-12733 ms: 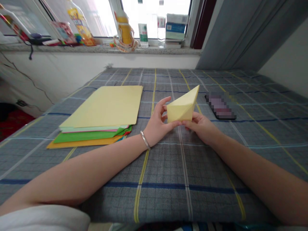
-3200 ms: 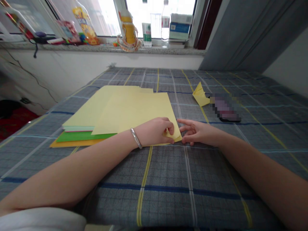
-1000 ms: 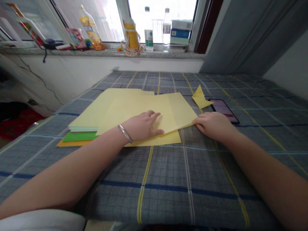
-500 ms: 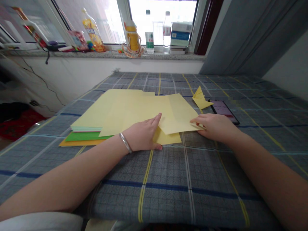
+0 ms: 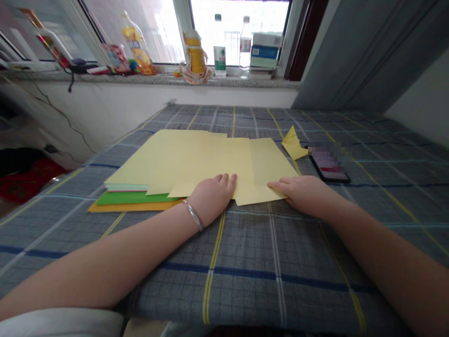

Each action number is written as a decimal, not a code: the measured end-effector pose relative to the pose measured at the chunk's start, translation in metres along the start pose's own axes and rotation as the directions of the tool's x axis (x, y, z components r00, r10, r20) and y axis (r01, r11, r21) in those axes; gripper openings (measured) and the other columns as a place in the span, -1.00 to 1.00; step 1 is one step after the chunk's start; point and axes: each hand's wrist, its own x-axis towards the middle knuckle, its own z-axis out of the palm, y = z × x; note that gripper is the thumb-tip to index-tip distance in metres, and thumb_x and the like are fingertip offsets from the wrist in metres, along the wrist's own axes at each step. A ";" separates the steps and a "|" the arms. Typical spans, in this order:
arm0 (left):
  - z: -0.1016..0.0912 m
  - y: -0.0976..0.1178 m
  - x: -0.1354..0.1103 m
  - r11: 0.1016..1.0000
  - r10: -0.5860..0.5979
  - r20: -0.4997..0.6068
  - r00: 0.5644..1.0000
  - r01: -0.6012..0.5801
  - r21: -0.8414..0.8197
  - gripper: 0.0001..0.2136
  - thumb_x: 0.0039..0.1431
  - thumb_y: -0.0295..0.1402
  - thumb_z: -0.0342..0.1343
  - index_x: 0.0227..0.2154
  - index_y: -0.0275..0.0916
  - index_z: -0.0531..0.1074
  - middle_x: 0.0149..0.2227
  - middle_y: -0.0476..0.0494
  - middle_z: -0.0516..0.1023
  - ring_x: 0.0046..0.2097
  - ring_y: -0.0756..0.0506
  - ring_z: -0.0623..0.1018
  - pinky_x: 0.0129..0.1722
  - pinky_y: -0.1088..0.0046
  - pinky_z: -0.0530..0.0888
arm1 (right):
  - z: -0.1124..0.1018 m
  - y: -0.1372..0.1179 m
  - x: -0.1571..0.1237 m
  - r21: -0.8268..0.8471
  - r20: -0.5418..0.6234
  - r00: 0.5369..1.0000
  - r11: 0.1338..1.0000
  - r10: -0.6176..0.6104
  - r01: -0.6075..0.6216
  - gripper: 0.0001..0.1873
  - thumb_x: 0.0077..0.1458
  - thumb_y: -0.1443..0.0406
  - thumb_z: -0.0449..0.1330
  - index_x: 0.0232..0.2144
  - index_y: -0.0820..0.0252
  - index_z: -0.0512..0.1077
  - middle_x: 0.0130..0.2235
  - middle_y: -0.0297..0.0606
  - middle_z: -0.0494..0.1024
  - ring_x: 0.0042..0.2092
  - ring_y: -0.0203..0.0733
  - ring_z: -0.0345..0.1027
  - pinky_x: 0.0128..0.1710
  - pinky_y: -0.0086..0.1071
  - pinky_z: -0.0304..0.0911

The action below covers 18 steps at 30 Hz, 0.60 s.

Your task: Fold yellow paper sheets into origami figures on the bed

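Pale yellow paper sheets (image 5: 189, 159) lie overlapped like a fan on the bedcover, stepping down to the right. Below their left part, green paper (image 5: 133, 199) and orange paper (image 5: 119, 207) stick out at the front. My left hand (image 5: 214, 199), a silver bangle on its wrist, rests flat across the front edge of the sheets, fingers stretched out. At the front right corner of the rightmost yellow sheet (image 5: 264, 164), my right hand (image 5: 303, 194) has its fingers together on the paper; its thumb is hidden. Beyond that hand sits a folded yellow paper piece (image 5: 293, 145).
A phone (image 5: 329, 164) lies right of the folded piece on the grey checked cover (image 5: 245, 262). Along the windowsill (image 5: 147, 80) stand several bottles, a yellow cup (image 5: 195, 56) and boxes (image 5: 264, 54). A grey curtain (image 5: 343, 61) hangs at the right.
The rightmost yellow sheet has turned, its edges now closer in line with the others, and lies flatter. My left hand has shifted right and slightly forward; my right hand moved slightly left.
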 end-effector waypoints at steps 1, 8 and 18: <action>0.000 -0.001 0.001 0.999 -0.038 -0.003 0.999 0.038 0.003 -0.55 0.29 -0.61 -0.21 0.24 -0.46 0.10 0.10 -0.44 0.41 0.11 -0.17 0.47 -0.04 0.32 0.49 | 0.000 0.000 0.000 0.004 0.005 1.000 1.000 0.002 -0.002 -0.58 0.18 0.40 0.03 0.07 0.06 0.37 -0.17 -0.24 0.57 -0.21 -0.12 0.48 -0.38 -0.34 0.18; -0.014 -0.014 -0.005 0.990 -0.141 0.099 0.985 0.142 -0.002 -0.56 0.28 -0.60 -0.19 0.21 -0.35 0.17 -0.06 -0.32 0.52 -0.04 -0.15 0.55 -0.19 0.38 0.51 | -0.002 0.001 0.001 0.041 0.042 0.999 0.999 0.027 -0.028 -0.55 0.17 0.41 0.00 0.10 0.05 0.35 -0.10 -0.22 0.57 -0.15 -0.12 0.48 -0.31 -0.34 0.26; -0.021 -0.043 -0.009 0.920 -0.390 0.148 0.909 0.378 0.101 -0.59 0.22 -0.55 -0.26 0.05 -0.46 0.34 -0.29 -0.46 0.57 -0.25 -0.31 0.60 -0.36 0.25 0.48 | -0.006 0.000 0.000 0.070 0.045 0.999 0.997 0.025 -0.028 -0.53 0.14 0.43 0.01 0.09 0.09 0.37 -0.08 -0.18 0.57 -0.14 -0.11 0.48 -0.28 -0.32 0.28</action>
